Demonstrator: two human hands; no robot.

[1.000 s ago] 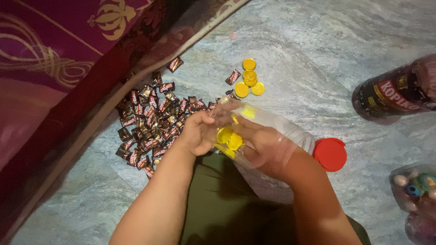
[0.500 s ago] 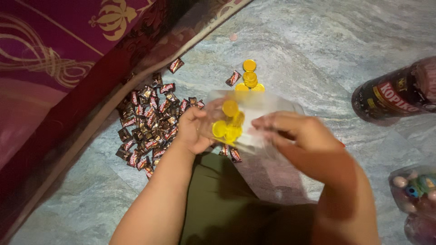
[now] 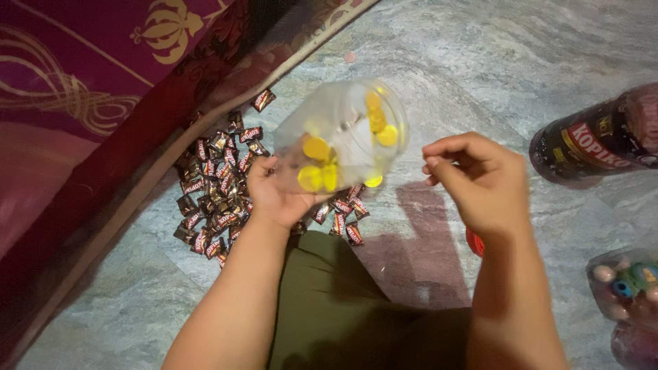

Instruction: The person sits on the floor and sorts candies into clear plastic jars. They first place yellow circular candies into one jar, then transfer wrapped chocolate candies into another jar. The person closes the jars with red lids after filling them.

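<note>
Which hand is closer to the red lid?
Right. The right hand hangs just above the red lid, partly hiding it; the left hand holds the clear jar, farther off.

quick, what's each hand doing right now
Left hand: closed around the clear plastic jar holding gold coins.
Right hand: fingers curled, apparently empty, off the jar.

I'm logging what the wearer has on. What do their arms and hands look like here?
Both forearms are bare, with no sleeves showing. The left hand and right hand wear no gloves, and no rings, watch or bracelets are visible. Olive-green clothing covers the lap below.
</note>
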